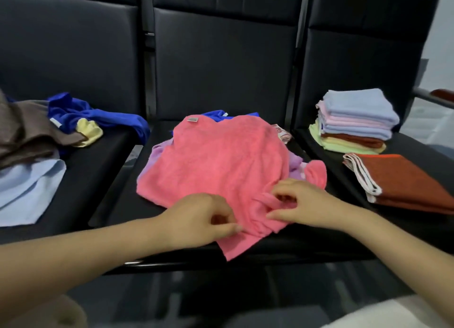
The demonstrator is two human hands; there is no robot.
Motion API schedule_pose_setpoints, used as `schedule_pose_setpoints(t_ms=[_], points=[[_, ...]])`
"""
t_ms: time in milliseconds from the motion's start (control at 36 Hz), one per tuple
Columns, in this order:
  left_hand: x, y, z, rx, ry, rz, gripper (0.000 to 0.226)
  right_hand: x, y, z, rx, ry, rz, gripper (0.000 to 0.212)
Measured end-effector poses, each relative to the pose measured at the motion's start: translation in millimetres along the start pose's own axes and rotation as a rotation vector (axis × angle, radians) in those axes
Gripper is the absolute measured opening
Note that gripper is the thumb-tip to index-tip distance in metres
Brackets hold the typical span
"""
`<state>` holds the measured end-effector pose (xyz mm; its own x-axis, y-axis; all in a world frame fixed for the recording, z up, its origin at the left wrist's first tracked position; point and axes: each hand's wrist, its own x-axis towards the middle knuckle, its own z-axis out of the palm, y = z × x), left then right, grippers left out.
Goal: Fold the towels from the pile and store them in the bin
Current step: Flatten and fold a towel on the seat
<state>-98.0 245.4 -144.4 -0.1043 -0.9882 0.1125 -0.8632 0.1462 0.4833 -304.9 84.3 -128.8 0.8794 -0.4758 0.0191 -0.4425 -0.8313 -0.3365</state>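
**Towels: some folded, most still loose**

Unfolded heap on left seat [81, 170]: brown, blue, yellow, pale blue cloths [27, 190]. Middle seat: pink towel [213, 160] spread crumpled over blue and purple ones. Right seat: folded stack [356, 121], plus a folded rust towel [405, 180] beside it. No bin in view; storing seemingly not begun. Left hand [196, 219] and right hand [304, 205] both pinch the pink towel's near edge, fingers curled.
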Motion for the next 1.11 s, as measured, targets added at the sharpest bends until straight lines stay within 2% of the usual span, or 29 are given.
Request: schedule_pose_setpoints(t_ms=[28, 139, 222, 278, 333, 389, 472, 528, 583, 639, 694, 750, 778, 806, 833, 889, 944, 1000, 1111], points=[[-1, 1, 5, -0.008, 0.000, -0.002, 0.051, 0, 1, 4, -0.013, 0.025, -0.019, 0.023], [0, 4, 17, 0.013, 0.084, 0.000, 0.055, 2, -2, 10, -0.054, 0.085, -0.023, 0.031], [-1, 5, 26, 0.233, 0.115, 0.056, 0.059, 5, -7, 4, -0.027, 0.107, 0.163, 0.034], [-2, 5, 33, 0.410, 0.158, 0.151, 0.054, 6, -8, -3, -0.021, 0.141, 0.236, 0.037], [-3, 4, 38, 0.472, 0.189, 0.217, 0.045, 9, -8, -10, -0.037, 0.150, 0.269, 0.037], [0, 5, 39, 0.464, 0.195, 0.288, 0.035, 13, -4, -17, 0.052, 0.156, 0.297, 0.033], [3, 8, 34, 0.425, 0.147, 0.325, 0.025, 19, 4, -25, 0.320, 0.204, 0.325, 0.025], [1, 8, 27, 0.272, 0.067, 0.294, 0.029, 22, 8, -27, 0.539, 0.273, 0.407, 0.028], [10, 14, 13, -0.063, 0.006, 0.138, 0.020, 23, 13, -28, 0.808, 0.322, 0.498, 0.032], [21, 11, -10, -0.312, 0.116, -0.087, 0.026, 25, 16, -33, 1.050, 0.323, 0.529, 0.032], [33, 4, -38, -0.647, 0.225, -0.369, 0.037, 26, 18, -40, 1.245, 0.313, 0.523, 0.022], [46, -3, -71, -0.794, 0.394, -0.381, 0.033, 29, 24, -47, 1.369, 0.328, 0.517, 0.023], [48, 0, -79, -0.773, 0.464, -0.367, 0.025, 31, 26, -50, 1.398, 0.353, 0.526, 0.025], [45, 3, -86, -0.848, 0.590, -0.398, 0.018, 33, 30, -51, 1.407, 0.380, 0.537, 0.026], [45, 2, -90, -0.916, 0.714, -0.419, 0.015, 35, 32, -51, 1.397, 0.400, 0.550, 0.026], [41, -10, -89, -0.968, 0.782, -0.400, 0.014, 41, 41, -47, 1.281, 0.461, 0.594, 0.020], [51, -18, -92, -0.970, 0.799, -0.429, 0.021, 47, 52, -38, 0.952, 0.550, 0.663, 0.013], [57, -29, -93, -0.962, 0.803, -0.492, 0.026, 56, 61, -28, 0.647, 0.575, 0.670, 0.023], [59, -49, -86, -0.862, 0.723, -0.539, 0.014, 75, 62, -14, 0.237, 0.638, 0.604, 0.037]])
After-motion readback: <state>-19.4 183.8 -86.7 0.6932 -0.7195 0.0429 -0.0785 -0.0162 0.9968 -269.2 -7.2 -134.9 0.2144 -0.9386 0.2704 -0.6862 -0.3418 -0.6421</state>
